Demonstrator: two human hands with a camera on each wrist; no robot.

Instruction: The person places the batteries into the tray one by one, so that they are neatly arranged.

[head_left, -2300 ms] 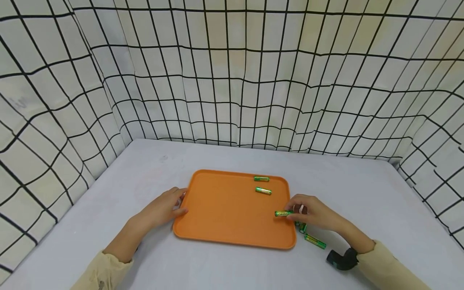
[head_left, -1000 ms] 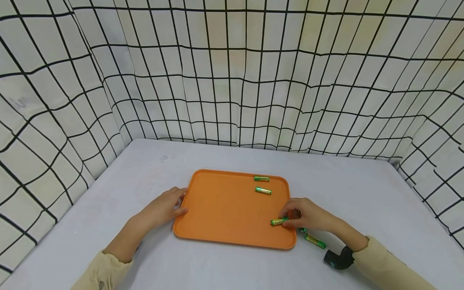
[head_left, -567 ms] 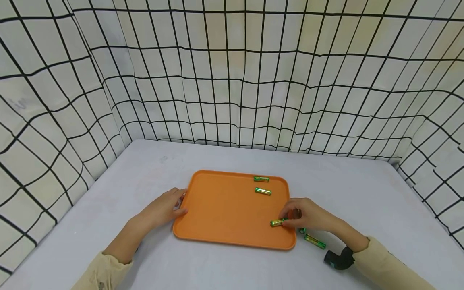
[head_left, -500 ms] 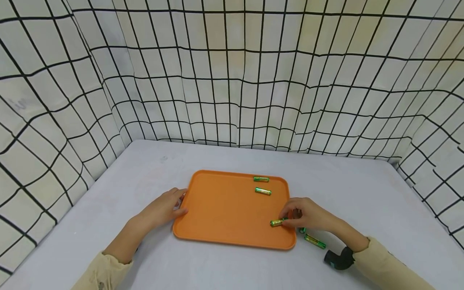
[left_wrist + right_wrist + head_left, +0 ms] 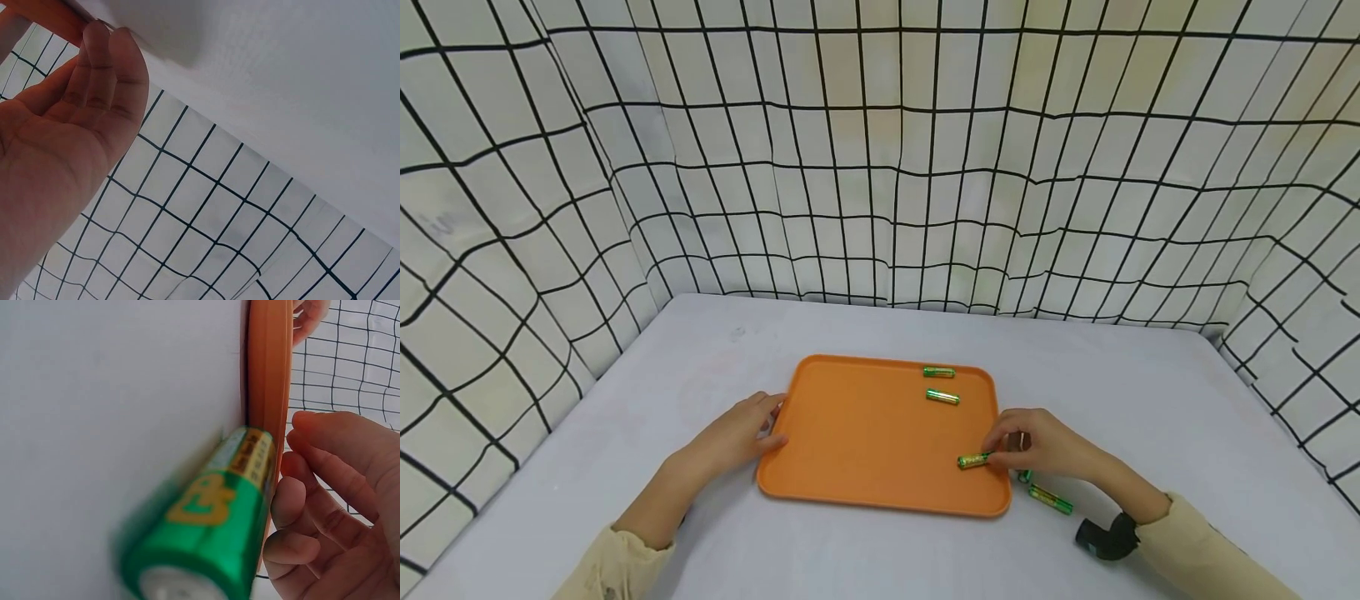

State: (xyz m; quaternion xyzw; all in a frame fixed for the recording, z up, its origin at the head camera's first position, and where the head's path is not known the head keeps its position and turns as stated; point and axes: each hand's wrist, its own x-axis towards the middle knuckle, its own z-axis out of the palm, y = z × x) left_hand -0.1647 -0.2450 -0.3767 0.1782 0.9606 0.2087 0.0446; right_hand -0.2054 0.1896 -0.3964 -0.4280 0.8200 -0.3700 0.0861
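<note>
An orange tray [image 5: 865, 433] lies flat in the middle of the table. At its left end my left hand [image 5: 737, 429] grips the rim, thumb on top and fingers at the outer side. Over the right rim, my right hand [image 5: 1041, 442] pinches the right end of a green and gold battery [image 5: 972, 461] lying on the tray. Two more batteries sit near the tray's back right corner, one green battery [image 5: 939, 372] behind another battery [image 5: 942, 397]. In the right wrist view the right fingers curl above the rim; the pinched battery is hidden there.
On the white table beside the tray's right edge lie a battery [image 5: 1051, 499] and a second battery [image 5: 1025, 476], partly covered by the right hand. A battery [image 5: 212, 512] looms close in the right wrist view. Black netting [image 5: 880, 192] over white walls encloses the table.
The right hand carried the battery from over the right rim down and slightly left onto the tray. Over the last half second it shifted slightly right. The left hand stays put.
</note>
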